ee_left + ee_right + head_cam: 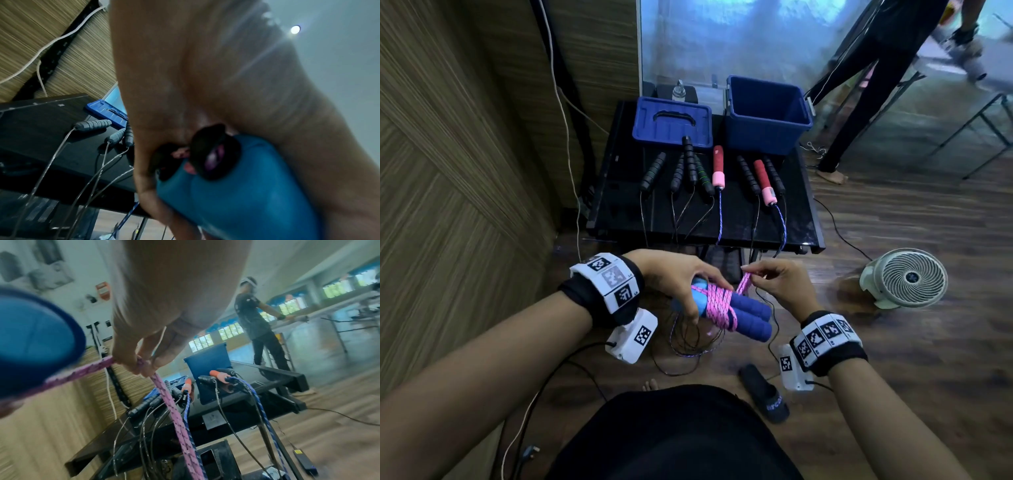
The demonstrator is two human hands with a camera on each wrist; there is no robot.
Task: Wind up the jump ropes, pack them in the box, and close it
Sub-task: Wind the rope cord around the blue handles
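Fingers of the left hand (674, 277) curl round the light-blue ends of two blue foam-gripped jump-rope handles (743, 317), held side by side above the floor in front of the person's body. Pink braided cord (717, 303) is wound in tight turns round the middle of the pair. The right hand (779, 284) pinches a doubled length of that cord between thumb and fingertips (131, 365), just beside the winding; the slack hangs below towards the wooden floor.

Beyond the hands stands a glossy black table (619, 205). On it lie ribbed black foam handles (652, 171) with thin dark wire cords, and a red-and-pink handle (718, 166) with a blue braided rope, all cords trailing over the near edge. At the back sit an open deep blue plastic box (767, 113) and, left of it, its flat blue lid (671, 121) with a moulded grip. A white floor fan (907, 277) stands to the right.
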